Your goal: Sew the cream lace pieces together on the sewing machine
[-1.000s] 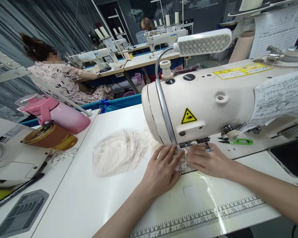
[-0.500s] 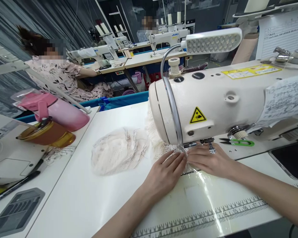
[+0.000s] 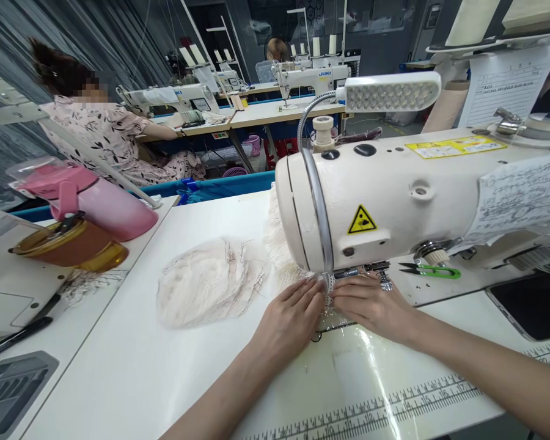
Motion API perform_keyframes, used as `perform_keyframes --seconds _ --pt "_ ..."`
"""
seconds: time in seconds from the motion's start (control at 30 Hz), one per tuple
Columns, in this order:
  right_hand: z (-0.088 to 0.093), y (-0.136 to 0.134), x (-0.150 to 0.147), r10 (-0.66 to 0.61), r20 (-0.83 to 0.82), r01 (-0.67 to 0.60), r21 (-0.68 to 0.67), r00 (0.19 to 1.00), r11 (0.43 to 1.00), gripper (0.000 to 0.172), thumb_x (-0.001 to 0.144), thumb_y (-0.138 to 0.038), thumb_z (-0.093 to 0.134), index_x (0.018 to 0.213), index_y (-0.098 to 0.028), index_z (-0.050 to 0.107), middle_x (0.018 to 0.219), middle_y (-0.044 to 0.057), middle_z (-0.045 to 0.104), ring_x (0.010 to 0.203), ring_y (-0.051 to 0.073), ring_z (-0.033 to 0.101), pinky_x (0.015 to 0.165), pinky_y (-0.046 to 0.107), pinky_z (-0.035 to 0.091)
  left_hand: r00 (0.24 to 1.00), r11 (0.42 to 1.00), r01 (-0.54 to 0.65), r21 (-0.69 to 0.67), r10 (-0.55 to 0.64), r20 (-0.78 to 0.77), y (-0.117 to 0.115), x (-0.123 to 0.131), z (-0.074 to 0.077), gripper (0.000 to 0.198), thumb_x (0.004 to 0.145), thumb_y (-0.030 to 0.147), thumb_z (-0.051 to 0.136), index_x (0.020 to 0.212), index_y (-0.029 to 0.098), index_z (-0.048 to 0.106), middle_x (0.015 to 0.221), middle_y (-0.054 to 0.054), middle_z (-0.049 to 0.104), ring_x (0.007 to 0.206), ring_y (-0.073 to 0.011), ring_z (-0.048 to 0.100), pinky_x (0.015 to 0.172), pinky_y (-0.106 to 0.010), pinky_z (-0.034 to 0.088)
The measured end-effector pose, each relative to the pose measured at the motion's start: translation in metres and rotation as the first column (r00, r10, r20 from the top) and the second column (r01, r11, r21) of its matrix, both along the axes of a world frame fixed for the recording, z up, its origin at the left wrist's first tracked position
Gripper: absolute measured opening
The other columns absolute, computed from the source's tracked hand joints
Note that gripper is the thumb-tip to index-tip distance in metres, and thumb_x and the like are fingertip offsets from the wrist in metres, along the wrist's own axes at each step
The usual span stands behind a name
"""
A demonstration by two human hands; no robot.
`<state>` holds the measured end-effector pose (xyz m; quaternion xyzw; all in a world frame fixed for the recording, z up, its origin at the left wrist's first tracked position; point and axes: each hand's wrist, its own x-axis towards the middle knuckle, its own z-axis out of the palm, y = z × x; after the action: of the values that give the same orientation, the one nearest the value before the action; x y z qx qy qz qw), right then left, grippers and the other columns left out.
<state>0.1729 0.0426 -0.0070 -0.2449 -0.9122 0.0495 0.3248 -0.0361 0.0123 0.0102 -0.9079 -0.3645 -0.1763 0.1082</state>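
Observation:
A pale lace strip [image 3: 329, 289] lies under the needle end of the white sewing machine [image 3: 376, 201]. On its left side my left hand [image 3: 296, 311] rests palm down, fingers stretched flat over the material. From the right my right hand [image 3: 373, 305] reaches in, its fingers extended flat beside the presser foot. Both thumbs are mostly hidden, as is the needle point. Cream fringed fabric [image 3: 279, 244] runs behind the machine head, near my left fingertips. Farther left lies a heap of sheer off-white fabric pieces [image 3: 206, 284] with frayed edges.
Green thread snips [image 3: 433, 271] and a dark phone [image 3: 522, 304] lie right of my right hand. A printed ruler [image 3: 371, 415] follows the front edge. At left stand a pink bottle [image 3: 105, 205] and amber cup [image 3: 80, 244]. Another person [image 3: 96, 134] sits beyond.
My hands have parted slightly, so the lace strip shows between them. The whole view has shifted a little, with the table's left-hand objects sliding left in the picture.

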Motion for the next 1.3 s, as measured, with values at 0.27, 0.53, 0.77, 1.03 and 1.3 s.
perform_keyframes --seconds 0.27,0.53,0.77,1.03,1.3 --pt "0.004 0.001 0.001 -0.05 0.003 0.05 0.018 0.999 0.999 0.019 0.091 -0.012 0.049 0.09 -0.021 0.066 0.099 -0.003 0.069 0.096 0.011 0.062 0.076 0.026 0.046 0.998 0.998 -0.054 -0.027 0.054 -0.013 0.0 -0.001 -0.004 0.025 0.093 0.011 0.038 0.107 0.012 0.059 0.125 -0.01 0.059 0.116 -0.0196 0.056 0.105 -0.038 0.043" --pt "0.002 0.001 0.004 -0.181 0.019 0.178 0.103 0.983 0.979 0.022 0.095 -0.022 0.046 0.091 -0.025 0.068 0.1 -0.004 0.07 0.082 0.013 0.065 0.078 0.032 0.046 0.995 0.998 -0.056 0.014 0.057 -0.082 0.001 0.0 -0.007 0.03 0.094 0.013 0.039 0.117 0.009 0.057 0.127 -0.013 0.057 0.118 -0.0219 0.055 0.104 -0.04 0.042" --pt "0.0 0.005 0.007 -0.23 0.048 0.227 0.056 0.972 0.972 0.019 0.091 -0.023 0.052 0.096 -0.027 0.07 0.096 -0.001 0.071 0.088 0.015 0.064 0.083 0.034 0.048 0.995 0.997 -0.059 0.054 0.063 -0.077 0.0 0.005 -0.006 0.032 0.096 0.025 0.044 0.124 0.016 0.056 0.125 -0.009 0.06 0.114 -0.0231 0.057 0.1 -0.042 0.044" --pt "0.007 0.009 0.009 -0.229 0.039 0.229 0.003 0.973 0.973 0.024 0.09 -0.022 0.051 0.104 -0.034 0.068 0.101 -0.001 0.069 0.093 0.017 0.063 0.077 0.034 0.052 0.995 0.996 -0.066 0.062 0.07 -0.068 0.0 0.006 -0.004 0.032 0.097 0.03 0.041 0.122 0.017 0.058 0.126 -0.006 0.059 0.115 -0.0236 0.056 0.102 -0.042 0.04" --pt "0.005 0.012 0.008 -0.284 0.054 0.286 -0.035 0.957 0.958 0.027 0.094 -0.026 0.044 0.092 -0.032 0.071 0.089 0.001 0.069 0.081 0.017 0.064 0.069 0.034 0.052 0.991 0.994 -0.108 0.034 0.11 -0.076 0.0 0.005 -0.006 0.035 0.098 0.036 0.038 0.123 0.02 0.056 0.127 -0.005 0.058 0.119 -0.023 0.053 0.105 -0.043 0.037"
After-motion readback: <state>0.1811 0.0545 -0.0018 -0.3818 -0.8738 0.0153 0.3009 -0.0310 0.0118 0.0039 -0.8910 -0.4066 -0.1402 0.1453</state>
